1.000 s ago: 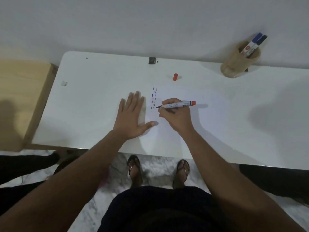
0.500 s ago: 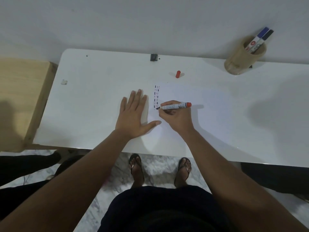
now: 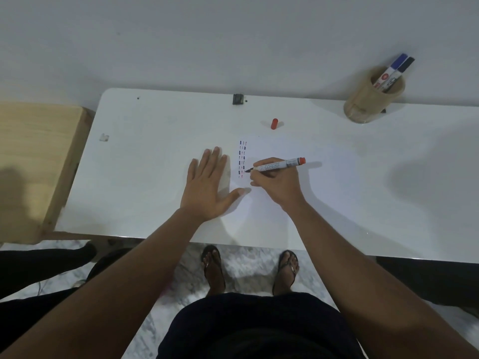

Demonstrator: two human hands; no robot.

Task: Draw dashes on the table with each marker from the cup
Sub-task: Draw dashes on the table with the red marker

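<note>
My right hand [image 3: 277, 182] grips a red-ended marker [image 3: 278, 164], lying nearly level, its tip touching the white table [image 3: 155, 156] at the lower end of the dash columns [image 3: 242, 158]. The dashes run in short vertical columns, dark blue, black and red. My left hand [image 3: 208, 186] lies flat on the table, fingers spread, just left of the dashes. The marker's red cap [image 3: 274, 124] lies loose farther back. A wooden cup [image 3: 373, 99] at the back right holds a blue marker [image 3: 392, 69] and a black marker [image 3: 400, 72].
A small black object [image 3: 238, 99] sits at the table's far edge by the wall. A tiny pale scrap [image 3: 104, 137] lies near the left end. A wooden surface [image 3: 33, 161] adjoins the table's left side. My sandalled feet [image 3: 215, 268] stand below the front edge.
The marker tip has moved down the dash column toward me, with red marks added at its lower end. My left hand stays flat in place.
</note>
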